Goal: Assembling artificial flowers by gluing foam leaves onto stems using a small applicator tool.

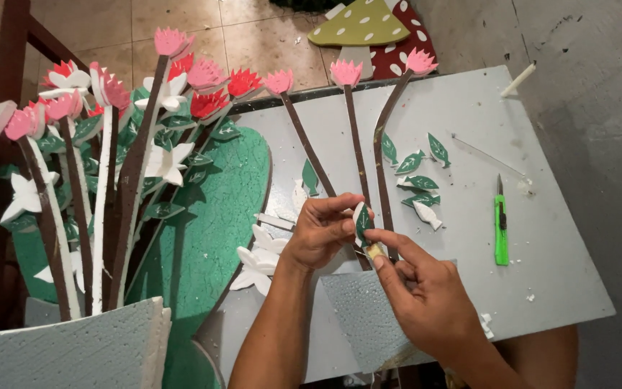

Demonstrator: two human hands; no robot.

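Green foam leaf [362, 222] sits pinched between the thumb and fingers of my left hand [323, 232], near the middle of the grey board [469, 130]. My right hand [426, 295] pinches a small yellowish stub [376, 251] just below the leaf, touching it. Beside them run three brown stems [358, 144] with pink flowers. To the right lie loose leaves [417, 173] and a green utility knife [501, 223].

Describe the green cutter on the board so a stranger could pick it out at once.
Start at the grey board serving as the worktop and look to its right side, beyond the right hand. The green cutter lies there alone, lengthwise, blade tip pointing away from the person. Unlike the dark green foam leaves left of it, it is bright lime green, long, straight and narrow.
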